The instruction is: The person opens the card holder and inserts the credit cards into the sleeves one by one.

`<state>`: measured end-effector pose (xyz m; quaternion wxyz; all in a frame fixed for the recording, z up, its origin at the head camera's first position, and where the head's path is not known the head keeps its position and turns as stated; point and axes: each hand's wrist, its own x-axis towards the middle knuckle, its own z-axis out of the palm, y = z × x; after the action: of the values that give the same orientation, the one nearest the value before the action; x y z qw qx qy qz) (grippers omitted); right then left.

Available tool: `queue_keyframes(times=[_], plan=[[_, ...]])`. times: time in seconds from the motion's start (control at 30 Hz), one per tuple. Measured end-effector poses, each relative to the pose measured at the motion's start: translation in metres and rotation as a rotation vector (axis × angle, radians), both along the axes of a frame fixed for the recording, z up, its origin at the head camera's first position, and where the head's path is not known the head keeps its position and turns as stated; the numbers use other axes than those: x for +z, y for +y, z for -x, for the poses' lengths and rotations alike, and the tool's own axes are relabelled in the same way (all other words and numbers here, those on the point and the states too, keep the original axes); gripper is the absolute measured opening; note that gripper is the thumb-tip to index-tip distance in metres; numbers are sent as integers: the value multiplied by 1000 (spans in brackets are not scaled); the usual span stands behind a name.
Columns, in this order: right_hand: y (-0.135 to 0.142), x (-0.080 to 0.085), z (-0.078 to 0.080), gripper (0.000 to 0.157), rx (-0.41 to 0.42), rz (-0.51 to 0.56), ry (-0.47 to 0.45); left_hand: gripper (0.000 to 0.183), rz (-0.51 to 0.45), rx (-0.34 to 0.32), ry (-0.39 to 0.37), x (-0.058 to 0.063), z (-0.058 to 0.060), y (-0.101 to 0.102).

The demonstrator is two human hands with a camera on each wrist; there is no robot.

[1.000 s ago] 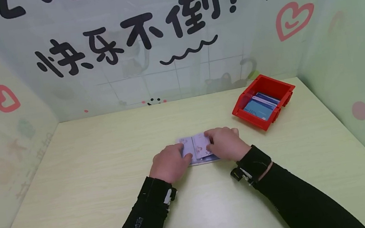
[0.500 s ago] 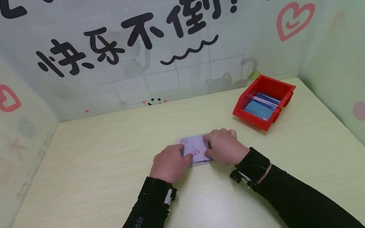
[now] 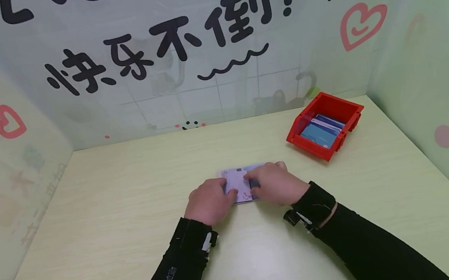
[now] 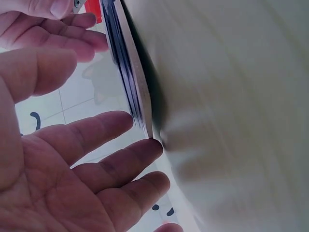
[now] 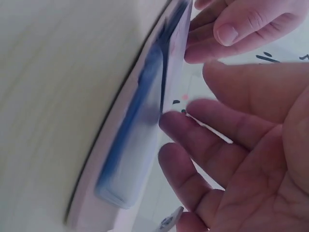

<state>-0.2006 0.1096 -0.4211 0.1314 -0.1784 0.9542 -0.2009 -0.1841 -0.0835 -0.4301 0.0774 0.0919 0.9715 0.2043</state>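
Note:
A lilac booklet (image 3: 237, 188) with several thin leaves lies on the table between both hands. My left hand (image 3: 210, 200) touches its left end with thumb and fingertips; in the left wrist view the fingers reach out to the leaf stack (image 4: 130, 72), thumb apart. My right hand (image 3: 274, 183) has its fingertips at the right edge of the upper lilac leaf. In the right wrist view, one fingertip meets the edge of this raised leaf (image 5: 176, 53), with a glossy blue sleeve (image 5: 130, 154) lying below it on the pinkish cover. The right hand hides part of the booklet's right side.
A red bin (image 3: 307, 145) holding several blue and lilac cards (image 3: 320, 133) stands at the back right. The pale wooden table (image 3: 129, 196) meets a printed backdrop (image 3: 139, 113) behind and at both sides.
My right hand has moved left along with the edge of the lilac leaf, and a bluish area shows to its right now. The left hand stays in place at the left end.

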Motion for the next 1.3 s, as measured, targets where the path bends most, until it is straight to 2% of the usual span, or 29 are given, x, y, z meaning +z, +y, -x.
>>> queue_keyframes(times=[0.17, 0.47, 0.77, 0.9, 1.03, 1.3], plan=[[2, 1, -4, 23, 57, -40, 38, 28, -22, -1, -17, 0, 1, -1], [-4, 1, -10, 31, 97, -113, 71, 39, -21, 5, -22, 0, 1, -1], [-16, -11, -10, 24, 89, -150, 274, 41, -25, 13, -28, 1, 2, -1], [-19, -13, -9, 23, 71, -174, 319, 40, -28, 6, -20, -1, 3, -2], [-22, -12, -8, 24, 53, -184, 312, 40, -31, -5, -13, -2, 3, -3], [-28, -7, -4, 20, 20, -141, 227, 41, -45, -8, -27, 0, 3, -3]])
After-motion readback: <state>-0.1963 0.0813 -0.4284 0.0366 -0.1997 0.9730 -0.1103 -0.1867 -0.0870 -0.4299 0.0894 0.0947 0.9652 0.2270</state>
